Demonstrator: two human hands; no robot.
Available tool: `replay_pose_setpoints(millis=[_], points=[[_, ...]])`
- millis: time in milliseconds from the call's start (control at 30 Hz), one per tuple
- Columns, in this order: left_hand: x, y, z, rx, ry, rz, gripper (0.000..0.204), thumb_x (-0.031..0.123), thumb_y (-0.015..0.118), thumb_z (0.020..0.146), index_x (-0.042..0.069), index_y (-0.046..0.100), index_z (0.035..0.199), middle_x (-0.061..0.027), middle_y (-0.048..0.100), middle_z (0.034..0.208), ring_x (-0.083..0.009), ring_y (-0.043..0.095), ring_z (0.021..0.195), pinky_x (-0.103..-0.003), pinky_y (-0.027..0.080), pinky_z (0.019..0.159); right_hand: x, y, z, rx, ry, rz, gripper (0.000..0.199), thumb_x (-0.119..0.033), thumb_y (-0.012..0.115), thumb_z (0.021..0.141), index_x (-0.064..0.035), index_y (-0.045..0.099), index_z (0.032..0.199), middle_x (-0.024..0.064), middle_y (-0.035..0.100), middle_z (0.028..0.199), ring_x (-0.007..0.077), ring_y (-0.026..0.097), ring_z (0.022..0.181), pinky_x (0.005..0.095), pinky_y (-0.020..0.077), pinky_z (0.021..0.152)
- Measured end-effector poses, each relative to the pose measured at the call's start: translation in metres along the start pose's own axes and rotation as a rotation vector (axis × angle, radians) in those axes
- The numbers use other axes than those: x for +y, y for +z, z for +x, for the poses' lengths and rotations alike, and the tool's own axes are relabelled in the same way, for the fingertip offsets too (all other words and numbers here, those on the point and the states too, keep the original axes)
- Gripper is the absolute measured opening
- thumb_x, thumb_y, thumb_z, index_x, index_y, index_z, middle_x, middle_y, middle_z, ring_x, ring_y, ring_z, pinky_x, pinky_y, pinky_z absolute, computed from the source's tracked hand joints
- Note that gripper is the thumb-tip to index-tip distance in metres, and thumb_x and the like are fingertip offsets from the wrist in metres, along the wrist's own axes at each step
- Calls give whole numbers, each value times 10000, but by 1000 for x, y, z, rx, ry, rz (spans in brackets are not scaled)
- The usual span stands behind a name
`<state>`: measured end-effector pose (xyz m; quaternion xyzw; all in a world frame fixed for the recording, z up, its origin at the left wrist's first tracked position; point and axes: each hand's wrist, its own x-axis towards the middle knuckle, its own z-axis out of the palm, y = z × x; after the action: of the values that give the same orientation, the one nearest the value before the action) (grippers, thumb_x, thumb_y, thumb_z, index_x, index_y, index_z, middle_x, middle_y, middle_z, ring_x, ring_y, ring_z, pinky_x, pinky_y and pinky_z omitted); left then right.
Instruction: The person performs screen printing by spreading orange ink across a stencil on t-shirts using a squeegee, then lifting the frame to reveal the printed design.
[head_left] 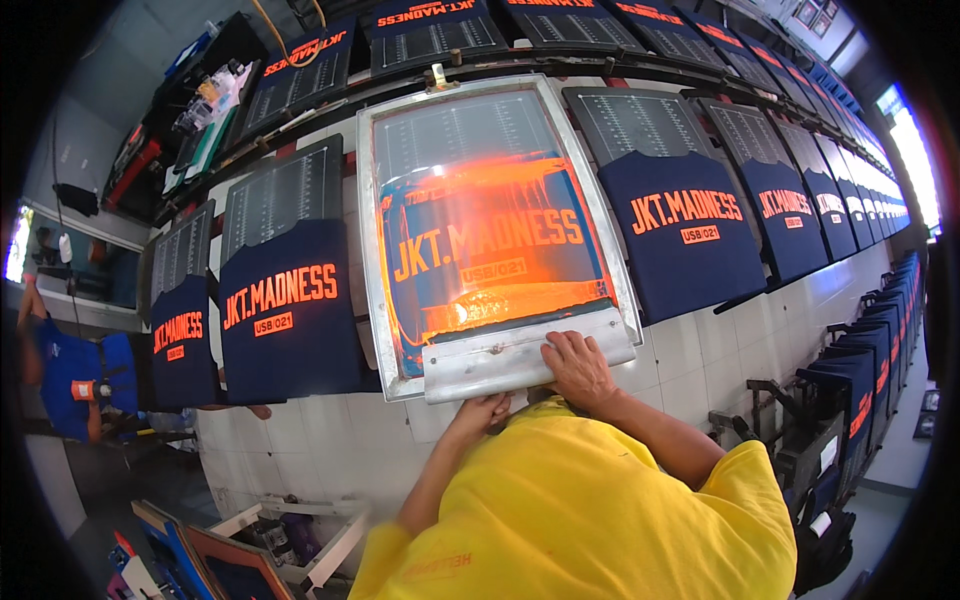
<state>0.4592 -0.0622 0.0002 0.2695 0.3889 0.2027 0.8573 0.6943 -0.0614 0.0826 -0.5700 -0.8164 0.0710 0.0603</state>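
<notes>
A wide squeegee [475, 357] with a silvery metal handle lies across the near end of a metal-framed printing screen [376, 310]. My right hand [582, 372] grips the handle right of its middle, fingers over the top and thumb out of sight. At its near edge my left hand [484, 412] is curled on it, partly hidden underneath. Bright orange ink [490, 303] lies in a thick band just beyond the blade and is smeared over the mesh. Through the mesh shows a dark navy shirt with orange lettering, on a black board.
Printed navy shirts [280, 310] on boards flank the screen, with another one [685, 230] at its right; rows continue behind and along the right. A person in blue [85, 370] is at the far left. An open white drawer [335, 545] with containers stands at lower left.
</notes>
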Motion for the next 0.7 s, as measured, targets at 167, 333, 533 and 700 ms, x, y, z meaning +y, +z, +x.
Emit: replay_pose_setpoints(millis=[167, 333, 533, 700], points=[[-5, -12, -14, 29, 142, 531, 266, 208, 469, 1039, 3, 588, 1158, -4, 550, 768, -94, 461, 616, -246, 424, 642, 15, -25, 1, 184, 39, 282, 458, -243, 768, 770, -32, 596, 1138, 135, 580, 1223, 336, 552, 1114, 424, 456, 924], [94, -22, -105, 179, -2, 666, 317, 244, 478, 1026, 23, 624, 1200, -34, 686, 899, -102, 627, 769, -256, 485, 670, 94, -8, -9, 516, 412, 266, 335, -128, 613, 894, -13, 594, 1208, 189, 607, 1168, 367, 580, 1090, 428, 476, 929], [105, -121, -75, 994, 598, 1097, 355, 249, 547, 990, -25, 637, 1197, -159, 720, 1028, -277, 694, 965, -339, 524, 827, 137, 41, -13, 473, 740, 611, 306, -99, 506, 976, 38, 591, 1236, 152, 686, 1033, 262, 649, 926, 336, 498, 855], [85, -148, -45, 945, 530, 1008, 305, 182, 604, 948, -55, 671, 1128, -231, 695, 1075, -327, 692, 981, -346, 518, 868, 139, 44, -6, 600, 788, 877, 261, -59, 530, 954, 54, 646, 1159, 87, 687, 920, 120, 610, 838, 273, 481, 788]])
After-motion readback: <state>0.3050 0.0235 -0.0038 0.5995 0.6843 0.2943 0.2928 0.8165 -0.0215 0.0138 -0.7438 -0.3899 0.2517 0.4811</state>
